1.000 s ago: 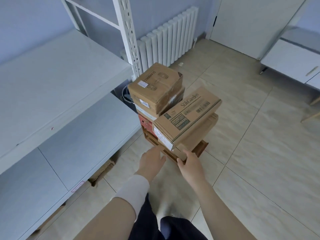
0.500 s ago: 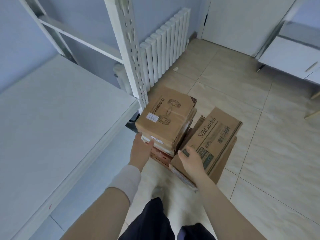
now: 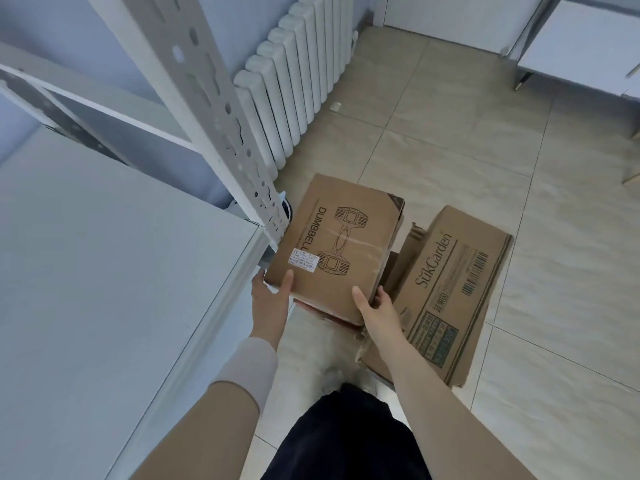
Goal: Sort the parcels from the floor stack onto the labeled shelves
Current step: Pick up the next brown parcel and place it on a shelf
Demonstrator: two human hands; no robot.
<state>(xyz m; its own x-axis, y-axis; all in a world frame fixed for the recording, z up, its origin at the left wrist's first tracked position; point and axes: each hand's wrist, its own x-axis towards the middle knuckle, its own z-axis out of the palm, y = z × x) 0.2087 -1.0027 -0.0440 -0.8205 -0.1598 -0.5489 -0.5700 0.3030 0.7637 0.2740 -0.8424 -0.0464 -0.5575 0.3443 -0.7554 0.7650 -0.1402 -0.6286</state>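
Note:
A brown cardboard box printed DUMBBELL (image 3: 343, 244) tops the floor stack beside the shelf post. My left hand (image 3: 270, 296) grips its near left corner, thumb on top. My right hand (image 3: 375, 306) grips its near right corner, thumb on the lid. A red-edged parcel (image 3: 329, 315) shows just under it. To the right lies a flatter SukGarden box (image 3: 446, 296), tilted against the stack. The white shelf board (image 3: 104, 289) stretches along my left.
A perforated white shelf post (image 3: 221, 112) rises just left of the stack. A white radiator (image 3: 298, 84) lines the wall behind. A white cabinet (image 3: 581, 39) stands at the far right. Beige floor tiles (image 3: 554, 341) spread to the right. My dark trouser legs fill the bottom centre.
My view has closed in over the stack. My right hand left the SukGarden box and took the dumbbell box's right corner. My left hand moved up onto its left corner.

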